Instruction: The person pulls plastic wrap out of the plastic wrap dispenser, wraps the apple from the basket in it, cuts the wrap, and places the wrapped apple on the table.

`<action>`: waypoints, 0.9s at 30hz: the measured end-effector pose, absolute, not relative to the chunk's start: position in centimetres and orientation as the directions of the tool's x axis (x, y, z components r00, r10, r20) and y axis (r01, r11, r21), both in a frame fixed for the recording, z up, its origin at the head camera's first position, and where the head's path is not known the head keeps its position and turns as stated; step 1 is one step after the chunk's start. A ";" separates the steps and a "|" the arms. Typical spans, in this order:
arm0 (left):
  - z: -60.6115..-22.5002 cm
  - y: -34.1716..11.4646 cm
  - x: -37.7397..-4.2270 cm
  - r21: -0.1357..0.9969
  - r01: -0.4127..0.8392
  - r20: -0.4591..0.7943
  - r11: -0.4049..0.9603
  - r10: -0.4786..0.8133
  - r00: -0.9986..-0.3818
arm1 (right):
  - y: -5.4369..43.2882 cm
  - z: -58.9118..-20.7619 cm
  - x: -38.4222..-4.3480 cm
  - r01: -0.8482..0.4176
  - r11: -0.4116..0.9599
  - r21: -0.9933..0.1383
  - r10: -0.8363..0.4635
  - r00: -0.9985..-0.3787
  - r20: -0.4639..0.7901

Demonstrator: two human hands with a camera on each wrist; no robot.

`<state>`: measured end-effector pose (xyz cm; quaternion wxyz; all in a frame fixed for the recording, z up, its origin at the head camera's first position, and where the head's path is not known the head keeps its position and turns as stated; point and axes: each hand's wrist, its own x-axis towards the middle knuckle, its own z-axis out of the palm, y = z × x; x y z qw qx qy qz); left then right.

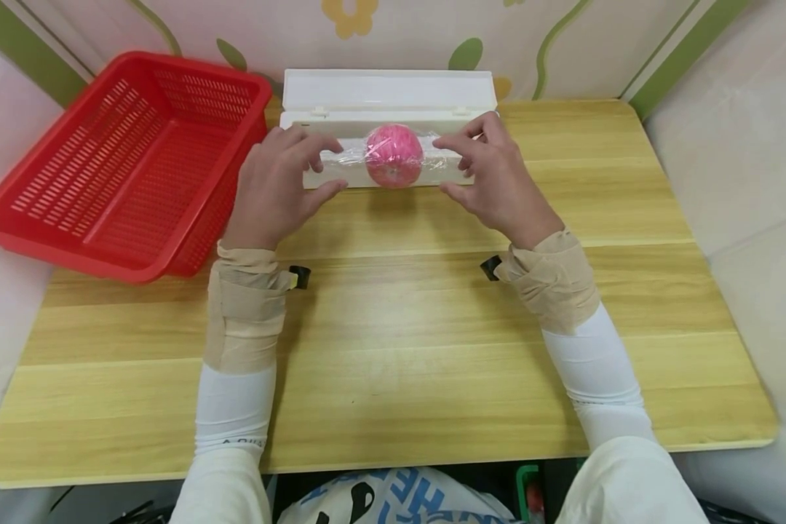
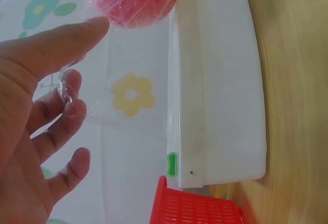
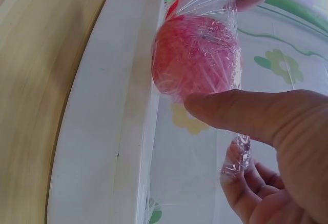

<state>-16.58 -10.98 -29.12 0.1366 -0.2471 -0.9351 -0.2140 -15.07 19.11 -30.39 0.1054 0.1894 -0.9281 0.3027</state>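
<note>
Presently I'm holding film, left hand and right hand; uneven pulling is risking a dropped apple, twelve o'clock.

**Clear Gloss, Wood Grain**

Crinkled, glossy plastic film covers a smooth pink fruit. The white box looks like smooth plastic; the red basket, glossy perforated plastic. The wood-grained counter has a soft sheen; the sleeves, matt cloth.

Flower-patterned wall (green-edged) behind a wooden table.
</note>
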 end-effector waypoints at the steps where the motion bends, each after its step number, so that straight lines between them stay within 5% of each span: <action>1: -29.2 -10.9 -16.6 0.324 0.519 0.370 0.791 0.399 -0.839 | 19.1 -30.4 -15.1 -0.420 0.746 -0.517 -0.288 -0.903 0.319; 27: -29.3 -11.1 -17.4 0.214 0.621 0.439 0.754 0.494 -0.750 | 20.1 -29.4 -15.8 -0.575 0.720 -0.388 -0.422 -0.807 0.414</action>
